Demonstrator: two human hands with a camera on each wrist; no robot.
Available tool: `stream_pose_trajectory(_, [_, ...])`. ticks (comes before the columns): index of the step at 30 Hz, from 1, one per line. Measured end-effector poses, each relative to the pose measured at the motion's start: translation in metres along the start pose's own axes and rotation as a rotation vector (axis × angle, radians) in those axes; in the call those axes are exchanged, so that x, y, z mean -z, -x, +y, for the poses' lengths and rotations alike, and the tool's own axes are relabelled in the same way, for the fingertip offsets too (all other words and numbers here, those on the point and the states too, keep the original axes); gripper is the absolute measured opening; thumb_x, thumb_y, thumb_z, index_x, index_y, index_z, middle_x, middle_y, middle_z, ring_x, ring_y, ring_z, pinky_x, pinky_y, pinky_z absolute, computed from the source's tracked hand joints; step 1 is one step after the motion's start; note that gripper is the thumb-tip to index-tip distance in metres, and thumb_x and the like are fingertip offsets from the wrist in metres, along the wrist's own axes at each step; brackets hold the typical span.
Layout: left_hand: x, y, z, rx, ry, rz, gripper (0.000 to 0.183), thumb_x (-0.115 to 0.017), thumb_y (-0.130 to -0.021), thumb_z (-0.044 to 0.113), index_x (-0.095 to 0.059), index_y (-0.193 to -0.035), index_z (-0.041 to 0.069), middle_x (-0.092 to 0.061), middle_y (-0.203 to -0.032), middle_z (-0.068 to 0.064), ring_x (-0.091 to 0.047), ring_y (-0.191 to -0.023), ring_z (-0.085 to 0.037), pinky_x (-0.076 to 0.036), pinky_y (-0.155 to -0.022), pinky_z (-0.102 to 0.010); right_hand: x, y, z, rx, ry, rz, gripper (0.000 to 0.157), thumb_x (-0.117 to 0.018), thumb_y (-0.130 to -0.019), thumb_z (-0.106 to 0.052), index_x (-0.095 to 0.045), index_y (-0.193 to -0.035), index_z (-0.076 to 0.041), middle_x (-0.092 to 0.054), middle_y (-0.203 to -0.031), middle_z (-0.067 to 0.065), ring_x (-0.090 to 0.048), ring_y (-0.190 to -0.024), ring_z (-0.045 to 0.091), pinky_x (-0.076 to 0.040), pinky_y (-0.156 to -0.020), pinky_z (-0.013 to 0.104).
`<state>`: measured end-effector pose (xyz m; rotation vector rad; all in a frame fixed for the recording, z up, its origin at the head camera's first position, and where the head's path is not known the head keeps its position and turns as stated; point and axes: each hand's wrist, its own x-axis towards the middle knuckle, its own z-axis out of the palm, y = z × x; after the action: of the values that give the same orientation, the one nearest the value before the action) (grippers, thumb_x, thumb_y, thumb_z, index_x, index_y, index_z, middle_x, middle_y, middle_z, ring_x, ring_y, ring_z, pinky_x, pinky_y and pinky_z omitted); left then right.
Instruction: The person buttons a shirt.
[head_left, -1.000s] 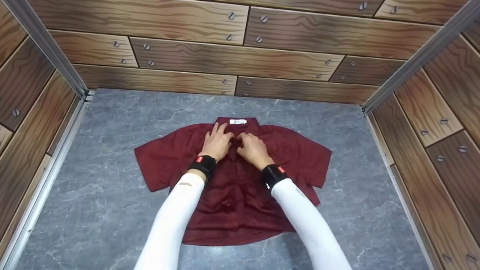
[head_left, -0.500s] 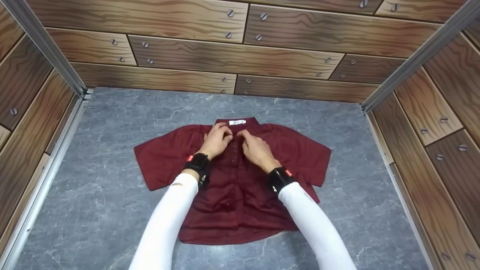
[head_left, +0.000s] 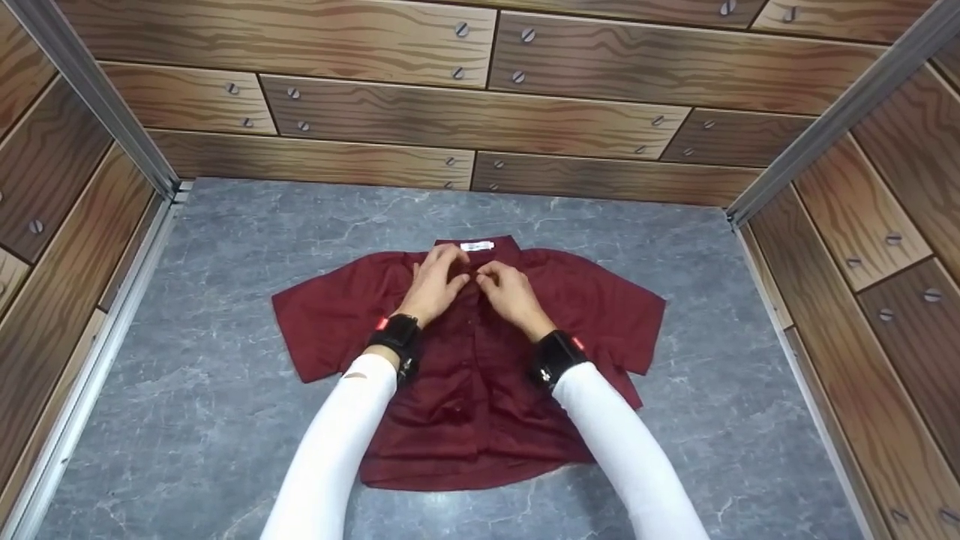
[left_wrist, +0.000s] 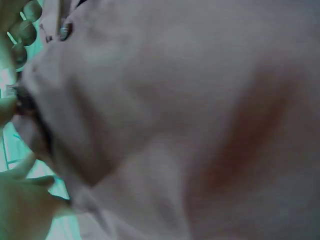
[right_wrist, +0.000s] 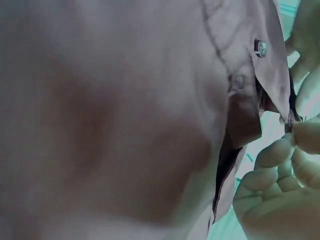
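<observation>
A dark red short-sleeved button-up shirt lies front up, collar at the far end, with a white neck label. My left hand is at the left of the neck opening, its fingers bent and its thumb pointing to the placket. Facing it, my right hand pinches the cloth just below the collar between thumb and forefinger. The right wrist view shows this pinch at the shirt's edge, with a small button on the cloth nearby. Much of the fingertips' work is hidden by the hands in the head view.
The shirt lies on a grey marbled surface. Wood-patterned walls enclose it at the back and both sides, with metal rails at the corners. Both wrists wear black straps.
My left hand's fingers have drawn in from the collar's left side toward the neck opening. The right hand's thumb and forefinger have come together. The shirt stays in place.
</observation>
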<state>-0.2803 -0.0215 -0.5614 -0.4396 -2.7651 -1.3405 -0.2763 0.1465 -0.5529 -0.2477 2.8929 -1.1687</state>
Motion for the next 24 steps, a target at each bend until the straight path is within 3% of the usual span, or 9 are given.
stream_pose_trajectory(4, [-0.0040,0.0021,-0.0056,-0.098,0.053,0.024,0.022,-0.070,-0.088,0.016,-0.064,-0.109,0.014,-0.054,-0.133,-0.009,-0.045,-0.132,-0.025,-0.024,-0.108,-0.065,0.0012,-0.0004,-0.0004,-0.029,-0.083,-0.031,0.017,-0.057,-0.096,-0.016,-0.066,-0.106,-0.005,-0.067,-0.093,0.008,-0.058,-0.083,0.019,-0.045,-0.078,0.032])
stream_pose_trajectory(7, [-0.0068,0.0029,-0.0088,-0.110,0.080,0.015,0.024,-0.072,-0.087,0.017,-0.065,-0.110,0.013,-0.060,-0.129,-0.009,-0.042,-0.137,-0.030,-0.025,-0.109,-0.061,0.0012,0.0010,-0.0014,-0.034,-0.138,-0.054,0.017,-0.055,-0.097,-0.014,-0.064,-0.107,-0.004,-0.066,-0.090,0.008,-0.060,-0.081,0.018,-0.046,-0.075,0.029])
stream_pose_trajectory(10, [-0.0068,0.0033,-0.0085,-0.098,0.083,0.018,0.026,-0.072,-0.086,0.017,-0.066,-0.110,0.012,-0.065,-0.123,-0.006,-0.044,-0.135,-0.034,-0.028,-0.110,-0.055,0.0001,0.0020,-0.0010,-0.036,-0.173,-0.067,0.017,-0.054,-0.097,-0.014,-0.063,-0.108,-0.004,-0.066,-0.089,0.009,-0.063,-0.078,0.018,-0.047,-0.070,0.027])
stream_pose_trajectory(16, [-0.0065,0.0026,-0.0058,-0.040,0.095,0.069,0.016,-0.074,-0.085,0.019,-0.072,-0.101,0.015,-0.072,-0.102,0.003,-0.065,-0.101,-0.013,-0.047,-0.093,-0.032,-0.0009,0.0029,-0.0003,-0.047,-0.152,-0.053,0.017,-0.055,-0.097,-0.017,-0.065,-0.107,-0.006,-0.069,-0.094,0.008,-0.066,-0.078,0.019,-0.048,-0.070,0.027])
stream_pose_trajectory(19, [-0.0066,0.0026,-0.0052,0.002,0.098,0.086,0.012,-0.073,-0.086,0.021,-0.073,-0.097,0.017,-0.074,-0.097,0.006,-0.066,-0.097,-0.009,-0.048,-0.088,-0.029,-0.0012,0.0027,-0.0017,-0.047,-0.128,-0.041,0.017,-0.056,-0.097,-0.018,-0.066,-0.105,-0.007,-0.070,-0.092,0.007,-0.066,-0.076,0.018,-0.049,-0.069,0.028])
stream_pose_trajectory(24, [-0.0065,0.0033,-0.0081,0.038,0.078,0.066,0.010,-0.072,-0.086,0.020,-0.074,-0.095,0.018,-0.074,-0.097,0.005,-0.066,-0.097,-0.013,-0.048,-0.088,-0.031,0.0000,0.0015,-0.0014,-0.068,-0.106,-0.036,0.017,-0.061,-0.092,-0.022,-0.067,-0.103,-0.009,-0.070,-0.090,0.004,-0.065,-0.077,0.014,-0.049,-0.070,0.027])
